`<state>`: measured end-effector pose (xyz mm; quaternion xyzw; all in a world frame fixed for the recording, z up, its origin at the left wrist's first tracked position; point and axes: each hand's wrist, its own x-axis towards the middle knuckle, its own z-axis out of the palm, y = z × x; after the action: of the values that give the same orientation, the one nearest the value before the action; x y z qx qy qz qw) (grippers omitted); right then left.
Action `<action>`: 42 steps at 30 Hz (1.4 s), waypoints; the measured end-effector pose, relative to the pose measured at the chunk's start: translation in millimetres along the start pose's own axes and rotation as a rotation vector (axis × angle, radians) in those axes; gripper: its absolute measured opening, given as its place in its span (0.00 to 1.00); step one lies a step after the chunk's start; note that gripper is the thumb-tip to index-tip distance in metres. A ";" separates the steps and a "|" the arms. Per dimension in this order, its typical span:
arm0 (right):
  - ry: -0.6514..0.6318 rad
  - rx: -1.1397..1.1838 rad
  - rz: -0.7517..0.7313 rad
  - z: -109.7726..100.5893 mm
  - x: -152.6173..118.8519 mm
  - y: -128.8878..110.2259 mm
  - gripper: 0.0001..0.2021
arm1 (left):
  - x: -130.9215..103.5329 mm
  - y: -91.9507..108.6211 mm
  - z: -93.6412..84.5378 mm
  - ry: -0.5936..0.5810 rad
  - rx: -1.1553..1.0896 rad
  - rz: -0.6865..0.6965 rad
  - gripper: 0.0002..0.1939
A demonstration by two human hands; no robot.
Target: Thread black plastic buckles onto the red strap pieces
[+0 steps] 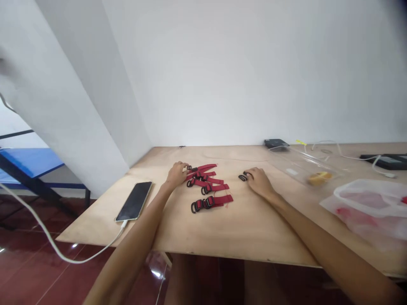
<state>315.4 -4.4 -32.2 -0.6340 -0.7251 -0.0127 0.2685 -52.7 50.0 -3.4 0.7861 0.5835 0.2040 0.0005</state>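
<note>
Several short red straps (pixel 219 187) with black buckles and hooks lie in a rough column on the wooden table (pixel 203 237). My left hand (pixel 178 173) rests at the far left end of the column, its bent fingers touching the top strap's black buckle (pixel 189 167). Right of the straps, my right hand (pixel 258 179) has its fingertips on small black hardware pieces (pixel 243 177) lying on the table. The nearest strap (pixel 222 200) lies apart from both hands, with loose thread at its end. Whether either hand grips its piece is too small to tell.
A phone (pixel 134 201) on a white cable lies at the left. At the right are a clear plastic box (pixel 295 163), a yellow tape roll (pixel 320 178), a white plastic bag (pixel 365 207) and black devices (pixel 276 143) with cables. A wall stands behind.
</note>
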 end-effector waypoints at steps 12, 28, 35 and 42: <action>-0.036 0.188 0.040 -15.6 14.4 14.4 0.12 | 39.2 -4.8 9.4 -0.098 0.015 0.124 0.16; -0.003 0.264 0.157 -20.3 10.7 6.1 0.09 | 40.3 16.4 12.7 -0.144 -0.140 0.139 0.10; -0.096 0.897 0.298 -33.2 4.5 -20.3 0.08 | 11.7 48.0 -31.2 -0.211 -0.586 0.315 0.14; -0.141 1.192 0.343 -32.1 -5.1 -51.6 0.15 | -10.4 87.0 -45.2 -0.305 -0.736 0.377 0.13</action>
<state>279.9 -30.7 9.8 -0.4820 -0.5113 0.4795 0.5258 10.1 1.9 55.5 0.8474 0.3114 0.2764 0.3294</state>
